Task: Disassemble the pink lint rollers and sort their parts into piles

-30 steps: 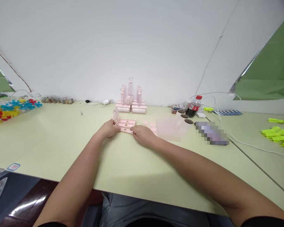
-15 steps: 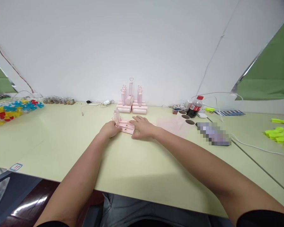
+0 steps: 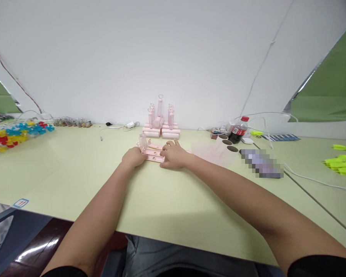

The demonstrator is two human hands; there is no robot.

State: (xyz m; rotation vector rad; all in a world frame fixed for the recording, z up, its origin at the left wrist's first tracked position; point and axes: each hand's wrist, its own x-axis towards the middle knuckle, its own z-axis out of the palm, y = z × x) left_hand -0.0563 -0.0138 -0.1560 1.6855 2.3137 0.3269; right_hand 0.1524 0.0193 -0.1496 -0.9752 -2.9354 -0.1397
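Pink trough-shaped lint roller covers [image 3: 155,153], each with a round hole in the middle, lie side by side on the table between my hands. My left hand [image 3: 134,157] is closed around their left ends, its fingertips partly hidden. At their right ends, my right hand [image 3: 175,154] grips with bent fingers that hide the tips of the covers. Clear pink handles [image 3: 143,141] stand just behind my left hand. Farther back, by the wall, several pink lint rollers [image 3: 171,132] are stacked with heart-topped handles upright.
Right of my right hand are a translucent pink film heap [image 3: 204,152], cardboard-cored rolls [image 3: 227,142], a cola bottle [image 3: 238,130] and a blurred phone [image 3: 261,163]. Colourful plastic flowers [image 3: 17,134] lie far left, yellow-green pieces [image 3: 341,165] far right. White cables [image 3: 314,182] cross the table.
The covers have turned from slanted to nearly level across the table. One at the back now shows apart from the front ones. My right fingers have shifted slightly; my left hand stays on the left ends.
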